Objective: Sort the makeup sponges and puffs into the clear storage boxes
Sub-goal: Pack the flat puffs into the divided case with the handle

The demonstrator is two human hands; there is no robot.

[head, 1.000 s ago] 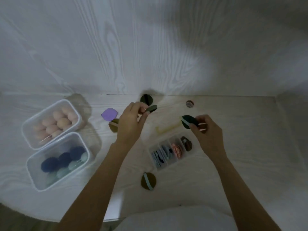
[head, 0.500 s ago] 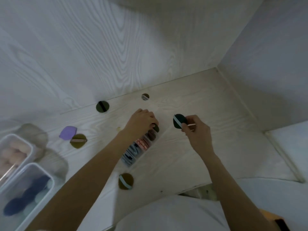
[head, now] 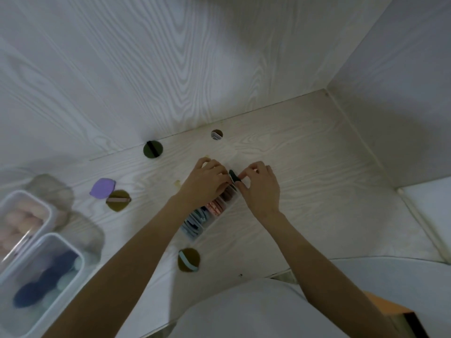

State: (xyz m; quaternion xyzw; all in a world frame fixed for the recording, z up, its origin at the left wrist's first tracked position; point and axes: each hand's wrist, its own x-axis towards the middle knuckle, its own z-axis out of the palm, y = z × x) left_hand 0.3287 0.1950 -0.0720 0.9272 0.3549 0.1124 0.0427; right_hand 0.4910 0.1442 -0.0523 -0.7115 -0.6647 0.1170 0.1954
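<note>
My right hand (head: 260,189) pinches a dark green puff (head: 233,176) at frame center, just above the far end of the divided clear box (head: 207,213). My left hand (head: 206,184) rests curled on that end; can't tell if it grips anything. Loose puffs: olive (head: 153,149) upper center, purple (head: 102,188) left, olive with blue strap (head: 188,260) below the box.

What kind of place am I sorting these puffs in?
Probably a home desk or vanity nook: a pale wood-grain tabletop set into a wall corner, with clear storage boxes of sponges and loose makeup puffs.
</note>
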